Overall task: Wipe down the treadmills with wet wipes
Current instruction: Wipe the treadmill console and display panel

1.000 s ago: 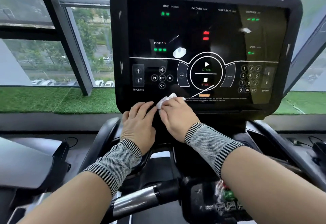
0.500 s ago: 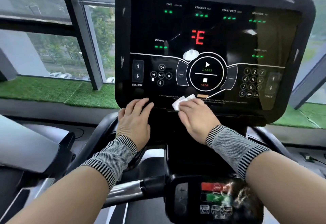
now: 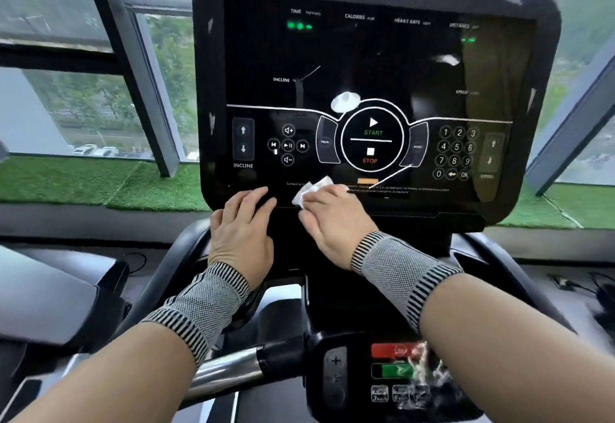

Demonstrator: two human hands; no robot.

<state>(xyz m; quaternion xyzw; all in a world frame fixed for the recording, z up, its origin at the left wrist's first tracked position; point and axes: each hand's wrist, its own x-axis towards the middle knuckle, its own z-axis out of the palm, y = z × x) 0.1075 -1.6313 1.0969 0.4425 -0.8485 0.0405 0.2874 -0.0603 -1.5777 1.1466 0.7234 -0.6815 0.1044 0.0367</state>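
Right hand (image 3: 332,223) presses a crumpled white wipe (image 3: 311,190) flat against the bottom edge of the console (image 3: 376,56), just below the STOP button (image 3: 370,156). Left hand (image 3: 243,229) lies beside it, fingers straight and relaxed, holding nothing, resting on the console's lower rim.

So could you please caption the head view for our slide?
Right hand presses a wet wipe against the treadmill console.
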